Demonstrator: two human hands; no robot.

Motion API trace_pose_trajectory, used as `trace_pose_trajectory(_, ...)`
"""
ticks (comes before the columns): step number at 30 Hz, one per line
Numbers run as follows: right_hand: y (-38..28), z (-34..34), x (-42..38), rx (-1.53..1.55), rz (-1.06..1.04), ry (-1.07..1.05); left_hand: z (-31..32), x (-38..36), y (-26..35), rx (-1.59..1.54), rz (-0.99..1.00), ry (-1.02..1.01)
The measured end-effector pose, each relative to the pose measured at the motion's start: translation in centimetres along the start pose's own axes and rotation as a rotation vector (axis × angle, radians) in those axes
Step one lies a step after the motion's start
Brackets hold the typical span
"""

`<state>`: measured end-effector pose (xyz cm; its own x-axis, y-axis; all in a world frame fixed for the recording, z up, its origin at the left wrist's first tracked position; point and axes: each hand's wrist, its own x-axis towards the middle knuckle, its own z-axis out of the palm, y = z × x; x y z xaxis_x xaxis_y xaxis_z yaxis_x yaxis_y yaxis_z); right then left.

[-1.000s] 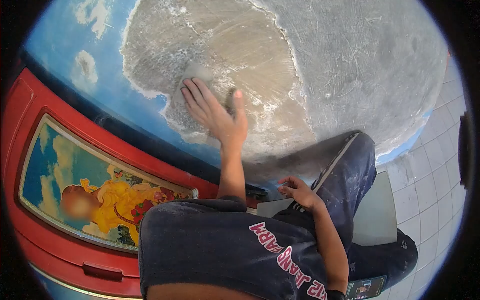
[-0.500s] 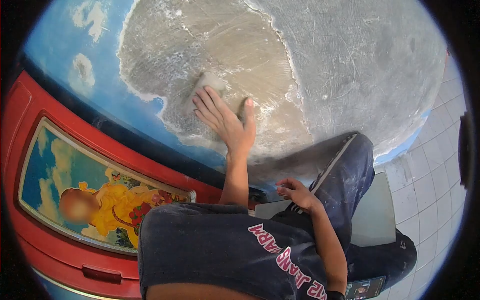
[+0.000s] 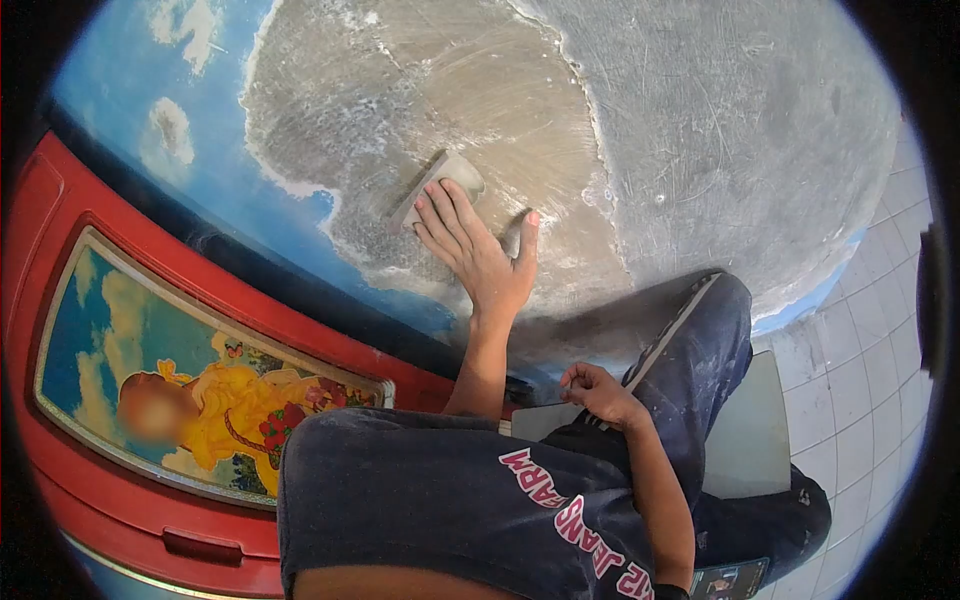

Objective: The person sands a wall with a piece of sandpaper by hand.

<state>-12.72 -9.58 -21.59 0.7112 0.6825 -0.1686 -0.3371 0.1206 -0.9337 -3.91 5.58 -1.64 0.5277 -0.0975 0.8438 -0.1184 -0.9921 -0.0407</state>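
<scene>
My left hand (image 3: 485, 250) lies flat against the wall, its fingers over a small grey-beige sanding block (image 3: 455, 175) and its thumb spread out to the right. Under the block is a rough, scraped patch (image 3: 500, 100) of bare wall, brownish and grey, with a ragged whitish edge. My right hand (image 3: 603, 395) hangs by my bent leg (image 3: 700, 335), its fingers loosely curled and nothing visible in them. The wrist seems to rest on or near the dusty trouser leg.
Blue painted wall (image 3: 220, 130) with pale bare spots lies to the left. Below it stands a red cabinet (image 3: 190, 465) with a picture panel (image 3: 110, 380). A pale seat (image 3: 745, 440) is under my legs, a phone (image 3: 730, 580) at lower right, and floor tiles (image 3: 850, 370) at right.
My left hand has slid a little right and down with the sanding block, whose edge now shows tilted. The fingers of my right hand have curled in more.
</scene>
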Motion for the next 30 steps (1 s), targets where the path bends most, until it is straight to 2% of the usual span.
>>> trace_pose_trajectory(13,-0.9,-0.1,-0.5,-0.126,0.055,-0.065,-0.2,0.0,0.1,0.005,-0.016,-0.021)
trace_pose_trajectory(18,-0.5,-0.3,-0.5,-0.075,-0.026,-0.110,-0.2,0.0,0.2,0.000,-0.001,0.000)
trace_pose_trajectory(27,-1.5,-0.1,-0.7,-0.178,0.074,-0.069,-0.3,0.0,0.3,-0.002,-0.010,-0.003)
trace_pose_trajectory(30,-0.9,-0.2,-0.6,-0.112,0.027,-0.082,-0.4,0.0,0.2,0.003,-0.002,0.001)
